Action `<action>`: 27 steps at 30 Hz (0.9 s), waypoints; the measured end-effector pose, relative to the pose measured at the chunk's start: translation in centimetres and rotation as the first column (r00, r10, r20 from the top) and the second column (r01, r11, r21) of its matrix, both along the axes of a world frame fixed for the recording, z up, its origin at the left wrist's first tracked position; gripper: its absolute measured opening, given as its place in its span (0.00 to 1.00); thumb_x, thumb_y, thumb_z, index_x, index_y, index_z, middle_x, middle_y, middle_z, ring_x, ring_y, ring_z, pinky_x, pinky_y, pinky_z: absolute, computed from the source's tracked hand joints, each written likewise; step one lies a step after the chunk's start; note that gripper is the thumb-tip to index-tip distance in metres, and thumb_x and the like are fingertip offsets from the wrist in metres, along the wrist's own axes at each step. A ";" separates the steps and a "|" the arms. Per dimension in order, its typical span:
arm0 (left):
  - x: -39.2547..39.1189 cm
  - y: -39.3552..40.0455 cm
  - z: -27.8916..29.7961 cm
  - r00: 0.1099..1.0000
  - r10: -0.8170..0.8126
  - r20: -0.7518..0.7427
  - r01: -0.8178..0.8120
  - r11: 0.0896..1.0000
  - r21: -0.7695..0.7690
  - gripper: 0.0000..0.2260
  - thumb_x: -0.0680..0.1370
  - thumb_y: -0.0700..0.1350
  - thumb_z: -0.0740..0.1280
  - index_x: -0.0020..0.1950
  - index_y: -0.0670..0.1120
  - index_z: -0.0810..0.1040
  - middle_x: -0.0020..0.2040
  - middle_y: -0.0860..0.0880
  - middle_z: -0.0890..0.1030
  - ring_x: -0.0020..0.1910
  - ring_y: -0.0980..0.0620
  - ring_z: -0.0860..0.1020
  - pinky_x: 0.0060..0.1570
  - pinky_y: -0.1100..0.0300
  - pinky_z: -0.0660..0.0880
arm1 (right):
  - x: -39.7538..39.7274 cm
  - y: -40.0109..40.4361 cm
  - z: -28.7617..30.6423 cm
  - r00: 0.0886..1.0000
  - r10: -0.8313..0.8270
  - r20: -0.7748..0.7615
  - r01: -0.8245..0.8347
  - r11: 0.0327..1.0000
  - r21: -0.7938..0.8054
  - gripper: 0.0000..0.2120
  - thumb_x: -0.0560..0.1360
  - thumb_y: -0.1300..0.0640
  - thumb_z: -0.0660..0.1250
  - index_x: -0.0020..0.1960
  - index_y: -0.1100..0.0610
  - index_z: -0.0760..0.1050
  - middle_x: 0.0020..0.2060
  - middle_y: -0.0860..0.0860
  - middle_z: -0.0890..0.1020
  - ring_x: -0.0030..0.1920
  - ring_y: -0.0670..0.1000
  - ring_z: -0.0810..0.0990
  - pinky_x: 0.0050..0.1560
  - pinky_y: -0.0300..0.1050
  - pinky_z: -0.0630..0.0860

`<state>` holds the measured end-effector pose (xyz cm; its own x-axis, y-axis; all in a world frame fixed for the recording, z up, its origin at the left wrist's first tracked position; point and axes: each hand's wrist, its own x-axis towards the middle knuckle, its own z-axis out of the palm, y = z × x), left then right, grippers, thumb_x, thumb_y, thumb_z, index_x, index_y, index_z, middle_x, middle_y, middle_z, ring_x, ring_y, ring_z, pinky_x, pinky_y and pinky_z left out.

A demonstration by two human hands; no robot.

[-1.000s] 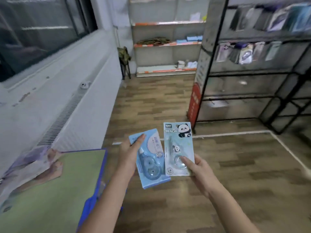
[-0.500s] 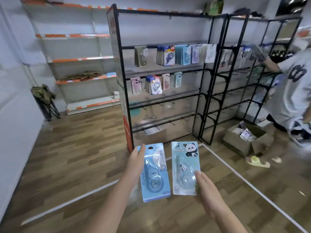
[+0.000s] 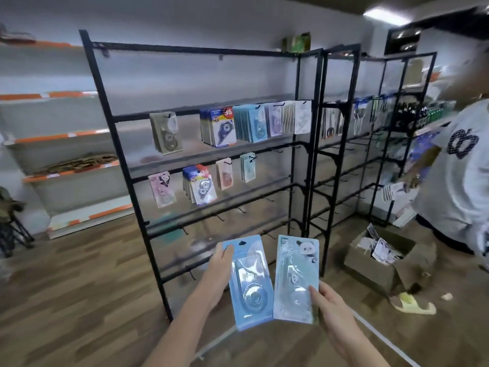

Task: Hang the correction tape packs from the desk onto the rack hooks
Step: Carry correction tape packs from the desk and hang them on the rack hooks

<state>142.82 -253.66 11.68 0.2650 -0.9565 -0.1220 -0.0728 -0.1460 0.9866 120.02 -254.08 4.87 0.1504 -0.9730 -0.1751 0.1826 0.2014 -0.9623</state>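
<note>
1. Left hand: fingers grip the left edge of the blue correction tape pack, held upright.
2. Right hand: thumb and fingers pinch the lower right corner of the panda correction tape pack, just beside the blue one.
3. Black rack beyond: packs hang from upper hooks.

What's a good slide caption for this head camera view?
Left hand and right hand hold blue and panda-printed correction tape packs before black wire rack.
</note>
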 end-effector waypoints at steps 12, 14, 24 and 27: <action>-4.6 -27.1 4.5 0.985 0.160 -0.058 -0.169 0.963 -0.212 0.08 0.81 0.47 0.62 0.51 0.43 0.75 0.46 0.42 0.83 0.43 0.42 0.82 0.44 0.49 0.80 | -4.8 -28.2 3.2 0.983 0.091 -0.161 -0.112 0.986 -0.123 0.09 0.80 0.58 0.61 0.55 0.58 0.79 0.48 0.55 0.85 0.51 0.59 0.83 0.57 0.59 0.75; -5.2 -31.2 5.5 0.977 0.208 -0.043 -0.212 0.950 -0.229 0.11 0.81 0.48 0.63 0.53 0.41 0.76 0.49 0.39 0.83 0.48 0.36 0.81 0.51 0.39 0.77 | -5.4 -32.8 3.5 0.983 0.121 -0.138 -0.137 0.983 -0.118 0.09 0.80 0.59 0.61 0.54 0.60 0.79 0.47 0.56 0.85 0.50 0.59 0.83 0.56 0.57 0.76; -3.0 -48.8 12.9 0.934 0.357 -0.004 -0.317 0.822 -0.473 0.17 0.73 0.56 0.70 0.45 0.41 0.79 0.44 0.37 0.81 0.42 0.42 0.78 0.48 0.32 0.74 | -2.7 -52.2 3.1 0.949 0.314 -0.036 -0.316 0.944 -0.090 0.09 0.79 0.65 0.61 0.55 0.63 0.79 0.46 0.59 0.85 0.44 0.56 0.84 0.45 0.46 0.80; -1.6 -52.9 15.0 0.909 0.413 0.064 -0.309 0.767 -0.562 0.12 0.77 0.53 0.68 0.45 0.44 0.81 0.44 0.40 0.83 0.42 0.44 0.80 0.50 0.39 0.76 | -0.7 -56.3 2.2 0.933 0.357 -0.053 -0.361 0.928 -0.089 0.10 0.79 0.64 0.62 0.56 0.64 0.79 0.47 0.59 0.85 0.46 0.57 0.84 0.48 0.49 0.80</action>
<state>141.19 -306.57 26.64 0.5707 -0.6846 0.4535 -0.2979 0.3421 0.8912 119.32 -310.33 7.04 0.4880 -0.8676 -0.0951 0.0807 0.1533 -0.9849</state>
